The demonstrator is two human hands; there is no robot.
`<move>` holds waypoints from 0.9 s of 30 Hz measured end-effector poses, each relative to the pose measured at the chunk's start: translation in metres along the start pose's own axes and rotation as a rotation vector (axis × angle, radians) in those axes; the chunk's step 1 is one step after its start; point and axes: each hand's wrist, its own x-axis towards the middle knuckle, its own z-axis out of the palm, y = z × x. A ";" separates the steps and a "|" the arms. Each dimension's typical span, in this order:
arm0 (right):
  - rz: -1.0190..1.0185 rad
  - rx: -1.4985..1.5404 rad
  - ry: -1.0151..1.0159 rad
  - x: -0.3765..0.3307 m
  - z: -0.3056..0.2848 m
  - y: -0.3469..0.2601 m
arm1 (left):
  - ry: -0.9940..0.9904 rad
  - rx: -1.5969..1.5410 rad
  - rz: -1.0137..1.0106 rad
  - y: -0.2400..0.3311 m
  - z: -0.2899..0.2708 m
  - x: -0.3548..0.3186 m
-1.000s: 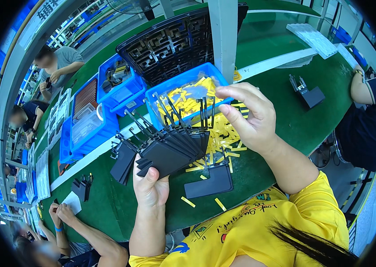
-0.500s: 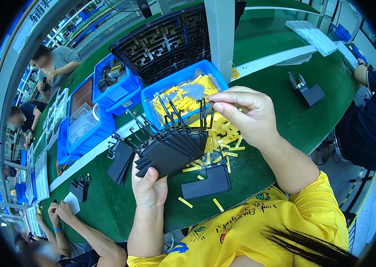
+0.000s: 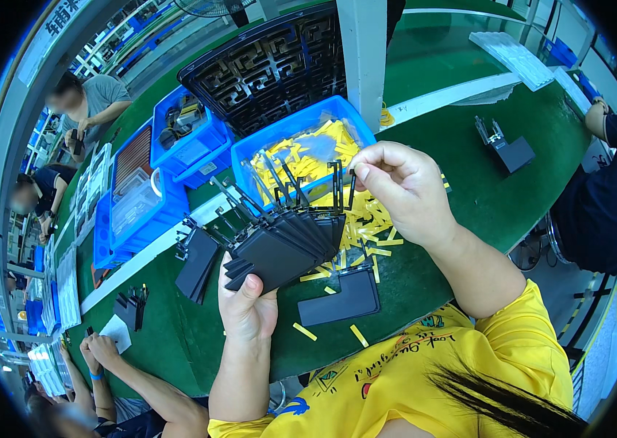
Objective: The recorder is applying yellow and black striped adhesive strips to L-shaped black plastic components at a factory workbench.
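Fanned out in my left hand (image 3: 248, 306) is a stack of flat black battery packs (image 3: 279, 252), with the thumb pressed on the front one. Thin black connector strips (image 3: 292, 182) stick up from their far edges. At the right end of the fan, the thumb and fingertips of my right hand (image 3: 399, 186) pinch one narrow connector strip (image 3: 352, 188). Below the fan, an L-shaped black battery pack (image 3: 339, 296) lies on the green table (image 3: 425, 274). More black packs (image 3: 197, 264) rest left of my left hand.
Yellow strips (image 3: 368, 223) lie scattered beyond my hands, and more fill a blue bin (image 3: 239, 164). A black patterned tray (image 3: 264, 66) leans behind it. Other blue bins (image 3: 133, 226) stand left. Another pack (image 3: 509, 152) lies far right. Co-workers' hands (image 3: 100, 350) are at lower left.
My right hand has shifted slightly right, and a connector strip now shows hanging below its fingertips. The fan in my left hand has barely moved.
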 end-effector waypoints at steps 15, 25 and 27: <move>-0.414 -0.256 0.046 0.005 -0.004 -0.001 | 0.000 0.021 -0.007 -0.001 0.001 0.001; -0.144 0.151 -0.032 0.006 -0.002 0.005 | -0.005 0.040 -0.016 -0.003 -0.001 0.002; -0.143 0.123 -0.029 0.004 0.000 0.001 | -0.003 0.038 -0.016 -0.002 0.000 0.002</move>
